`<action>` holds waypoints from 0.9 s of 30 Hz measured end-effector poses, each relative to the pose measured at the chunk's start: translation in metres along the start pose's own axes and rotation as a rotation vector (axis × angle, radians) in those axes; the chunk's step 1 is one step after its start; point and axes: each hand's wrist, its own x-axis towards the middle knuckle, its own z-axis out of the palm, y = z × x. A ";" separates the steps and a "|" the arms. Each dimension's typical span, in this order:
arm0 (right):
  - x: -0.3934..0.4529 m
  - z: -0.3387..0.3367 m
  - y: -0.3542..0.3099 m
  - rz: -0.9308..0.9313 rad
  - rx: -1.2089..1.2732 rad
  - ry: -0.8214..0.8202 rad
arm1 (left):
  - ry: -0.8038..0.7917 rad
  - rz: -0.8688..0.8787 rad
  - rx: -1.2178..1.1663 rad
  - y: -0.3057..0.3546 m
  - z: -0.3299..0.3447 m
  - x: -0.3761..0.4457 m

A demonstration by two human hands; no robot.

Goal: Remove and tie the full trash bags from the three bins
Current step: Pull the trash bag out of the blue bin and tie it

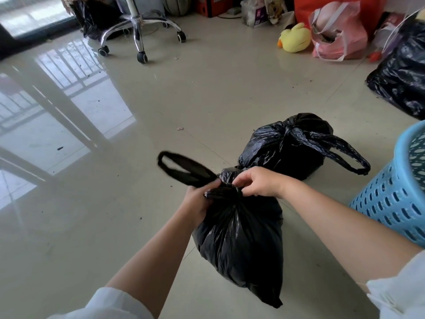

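A full black trash bag (241, 245) stands on the tiled floor in front of me. My left hand (197, 201) grips its gathered neck and one handle loop (184, 169), which sticks out up and to the left. My right hand (255, 183) pinches the plastic at the knot from the right. Just behind it lies a second black trash bag (287, 148), tied at the top, its handle loops trailing to the right. A blue perforated bin (395, 194) stands at the right edge.
Another black bag (404, 74) lies at the far right. A pink plastic bag (338, 35), a yellow plush duck (294, 38) and boxes line the back wall. A wheeled chair base (138, 31) stands at the back left, a black bag (96, 19) behind it.
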 end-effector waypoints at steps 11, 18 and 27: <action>-0.024 0.003 -0.026 -0.130 -0.815 0.273 | 0.130 0.033 -0.250 0.038 -0.003 0.005; -0.022 0.013 0.014 -0.022 -0.736 0.223 | 0.450 -0.058 -0.002 0.029 -0.012 0.011; -0.017 0.020 0.017 0.010 -0.687 0.166 | 0.606 -0.099 0.120 0.022 -0.021 0.017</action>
